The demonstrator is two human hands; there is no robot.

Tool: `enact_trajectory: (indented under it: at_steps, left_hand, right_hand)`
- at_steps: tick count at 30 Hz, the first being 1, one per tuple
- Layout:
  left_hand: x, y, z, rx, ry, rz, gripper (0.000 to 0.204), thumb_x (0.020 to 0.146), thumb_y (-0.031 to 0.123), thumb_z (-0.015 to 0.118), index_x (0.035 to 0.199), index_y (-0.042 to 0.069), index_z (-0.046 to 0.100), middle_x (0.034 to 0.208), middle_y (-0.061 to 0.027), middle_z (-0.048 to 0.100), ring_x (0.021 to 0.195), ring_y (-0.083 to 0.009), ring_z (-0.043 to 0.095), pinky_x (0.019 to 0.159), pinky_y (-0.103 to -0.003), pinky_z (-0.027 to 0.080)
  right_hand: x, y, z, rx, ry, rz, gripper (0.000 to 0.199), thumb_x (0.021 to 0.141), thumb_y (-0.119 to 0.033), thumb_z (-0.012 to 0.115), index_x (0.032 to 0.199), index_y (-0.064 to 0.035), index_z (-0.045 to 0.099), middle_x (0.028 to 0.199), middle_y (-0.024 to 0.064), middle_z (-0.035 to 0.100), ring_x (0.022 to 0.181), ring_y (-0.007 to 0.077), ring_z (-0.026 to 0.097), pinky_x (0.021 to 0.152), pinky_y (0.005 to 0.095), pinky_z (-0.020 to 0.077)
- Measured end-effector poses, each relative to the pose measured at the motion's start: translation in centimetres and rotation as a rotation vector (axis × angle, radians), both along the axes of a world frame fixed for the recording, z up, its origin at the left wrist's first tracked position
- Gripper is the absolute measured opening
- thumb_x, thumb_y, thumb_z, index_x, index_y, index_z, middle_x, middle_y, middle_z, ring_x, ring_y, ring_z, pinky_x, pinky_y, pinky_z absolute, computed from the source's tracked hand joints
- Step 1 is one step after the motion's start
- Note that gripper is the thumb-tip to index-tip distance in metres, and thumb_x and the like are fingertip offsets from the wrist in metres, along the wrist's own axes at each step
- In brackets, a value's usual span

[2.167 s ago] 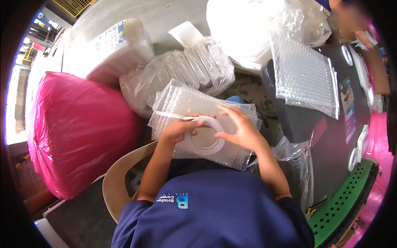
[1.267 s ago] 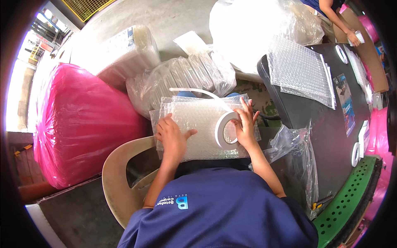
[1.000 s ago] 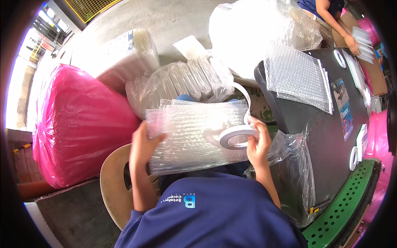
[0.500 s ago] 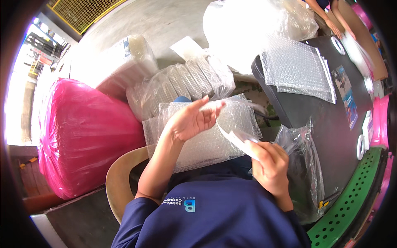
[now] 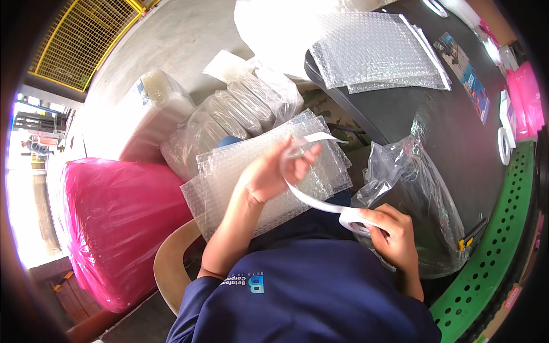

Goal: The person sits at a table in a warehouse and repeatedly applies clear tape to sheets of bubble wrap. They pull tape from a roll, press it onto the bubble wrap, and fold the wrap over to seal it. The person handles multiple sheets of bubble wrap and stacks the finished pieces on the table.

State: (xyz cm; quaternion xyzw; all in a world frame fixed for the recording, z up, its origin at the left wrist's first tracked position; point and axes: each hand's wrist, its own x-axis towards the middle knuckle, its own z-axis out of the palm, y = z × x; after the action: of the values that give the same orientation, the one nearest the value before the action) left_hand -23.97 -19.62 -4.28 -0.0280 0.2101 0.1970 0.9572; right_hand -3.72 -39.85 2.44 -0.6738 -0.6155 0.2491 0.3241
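Note:
My right hand (image 5: pixel 394 231) grips a roll of white tape (image 5: pixel 347 220) over my lap. A strip of white tape (image 5: pixel 313 201) runs up from the roll to my left hand (image 5: pixel 267 171). The left fingers are curled and slightly blurred around the strip, and a loose end sticks out to the right past them. Under the left hand, clear bubble wrap sheets (image 5: pixel 229 186) lie stacked across my lap, a little askew. My left wrist and forearm cover part of them.
A pink plastic-wrapped bundle (image 5: pixel 123 223) stands at the left. Clear-wrapped packs (image 5: pixel 229 111) sit ahead. On the dark table (image 5: pixel 394 111) at the right are bubble wrap pieces (image 5: pixel 377 48), a printed leaflet (image 5: pixel 466 74), another tape roll (image 5: pixel 504 146) and a yellow-black cutter (image 5: pixel 470 237). A clear plastic bag (image 5: pixel 423 194) hangs beside my right hand.
My right hand and the roll have moved slightly right and down, with more tape stretched between the hands. The view has shifted, and a co-worker's arms at the far right are out of sight.

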Motion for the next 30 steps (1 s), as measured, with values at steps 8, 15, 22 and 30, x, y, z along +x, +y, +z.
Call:
enact_trajectory:
  at_steps: [8, 15, 22, 30]
  left_hand:
    - [-2.0, 1.3, -2.3, 0.213, 0.330, 0.124, 0.029, 0.101, 0.021, 0.049, 0.115, -0.003, 0.053, 0.109, -0.0098, 0.060, 0.094, -0.0142, 0.058, 0.083, -0.030, 0.050]
    - [-0.4, -0.4, -2.4, 0.941, 0.888, 0.305, 0.023, 0.096, 0.019, 0.061, 0.115, 0.007, 0.062, 0.098, 0.0027, 0.064, 0.091, -0.0063, 0.058, 0.082, -0.026, 0.049]
    - [-0.7, 2.3, -2.8, 0.918, 0.976, 0.011, 0.020, 0.088, 0.006, 0.068, 0.103, 0.005, 0.056, 0.089, -0.0008, 0.062, 0.082, -0.0072, 0.060, 0.073, -0.020, 0.047]
    - [-0.2, 2.4, -4.1, 1.178, 0.941, 0.000, 0.018, 0.089, 0.010, 0.068, 0.102, 0.002, 0.059, 0.086, -0.0042, 0.062, 0.079, -0.0102, 0.063, 0.072, -0.024, 0.050]
  right_hand:
    - [1.7, -1.6, -0.1, -0.264, 0.008, 0.045, 0.025, 0.080, -0.009, 0.070, 0.105, -0.0107, 0.071, 0.076, 0.0084, 0.063, 0.059, 0.0254, 0.059, 0.054, 0.0336, 0.0448]
    - [2.3, -2.7, -1.2, -0.391, 0.084, 0.152, 0.026, 0.078, -0.008, 0.071, 0.105, -0.0106, 0.069, 0.084, 0.0112, 0.067, 0.072, 0.0294, 0.065, 0.065, 0.0357, 0.0506]
    - [2.5, -3.9, -1.4, -0.579, 0.036, 0.215, 0.024, 0.077, -0.010, 0.072, 0.101, -0.0087, 0.070, 0.088, 0.0138, 0.069, 0.079, 0.0310, 0.067, 0.070, 0.0355, 0.0524]
    - [3.0, -5.1, -2.1, -0.679, 0.014, 0.223, 0.023, 0.078, -0.017, 0.070, 0.100, -0.0124, 0.067, 0.089, 0.0130, 0.068, 0.084, 0.0333, 0.065, 0.073, 0.0425, 0.0506]
